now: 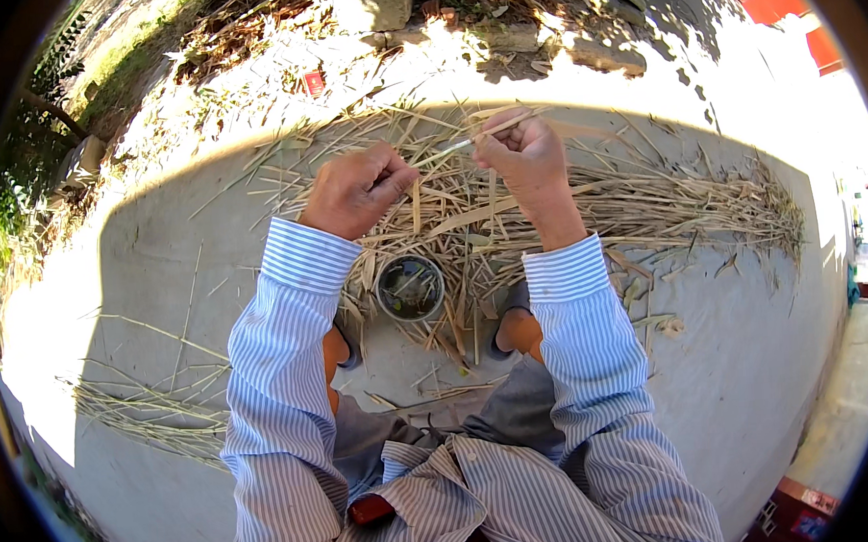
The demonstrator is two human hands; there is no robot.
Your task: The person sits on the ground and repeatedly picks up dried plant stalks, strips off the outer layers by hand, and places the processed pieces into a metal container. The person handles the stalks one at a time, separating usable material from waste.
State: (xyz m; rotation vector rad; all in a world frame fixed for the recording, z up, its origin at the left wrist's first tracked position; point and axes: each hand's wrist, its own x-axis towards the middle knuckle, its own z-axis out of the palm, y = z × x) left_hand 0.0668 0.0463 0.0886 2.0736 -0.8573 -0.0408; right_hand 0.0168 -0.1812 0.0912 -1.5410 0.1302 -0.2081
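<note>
Left hand (361,188) pinching a pale dry leaf strip (443,155), right hand (524,158) pinching it too, there it slants, squarely between them!

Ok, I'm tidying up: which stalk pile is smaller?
The sparse pile left of the left sleeve; the larger pile stretches rightward past the right hand.

Grey floor (743,353), scattered dry stalks (666,196), round container (413,318), perhaps atop some

Thin pale stalk (444,153), slightly slanted
</note>
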